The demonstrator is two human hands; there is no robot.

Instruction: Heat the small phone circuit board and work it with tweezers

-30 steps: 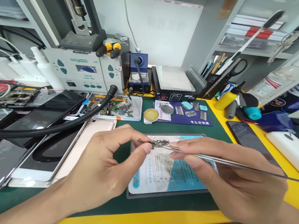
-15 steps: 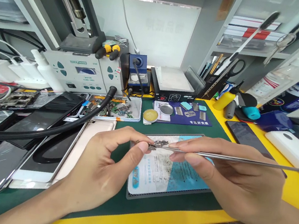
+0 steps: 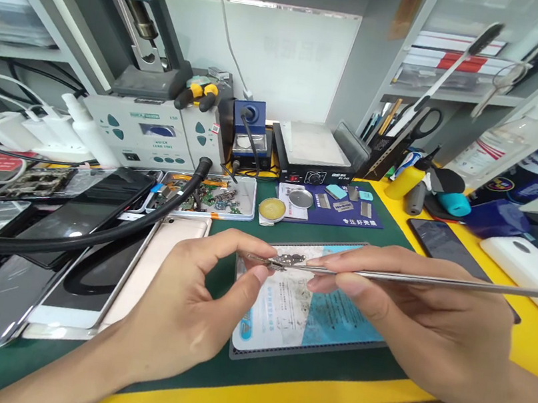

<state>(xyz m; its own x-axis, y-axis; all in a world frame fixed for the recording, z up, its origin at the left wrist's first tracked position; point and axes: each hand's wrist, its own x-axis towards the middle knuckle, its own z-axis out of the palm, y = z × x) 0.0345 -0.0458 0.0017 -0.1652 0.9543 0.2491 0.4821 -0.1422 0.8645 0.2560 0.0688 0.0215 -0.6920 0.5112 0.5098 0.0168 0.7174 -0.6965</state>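
Just past the counter's (image 3: 240,396) front edge, the left hand (image 3: 201,296) pinches a small circuit board (image 3: 289,259) above a printed pad (image 3: 276,320); the right hand (image 3: 432,327) grasps a thin metal tool (image 3: 449,282), its tip at the board. Toward the counter's back edge sits a hot plate (image 3: 314,143).

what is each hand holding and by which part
The left hand pinches a small circuit board by its left end; the right hand holds a slim metal tool near its tip.
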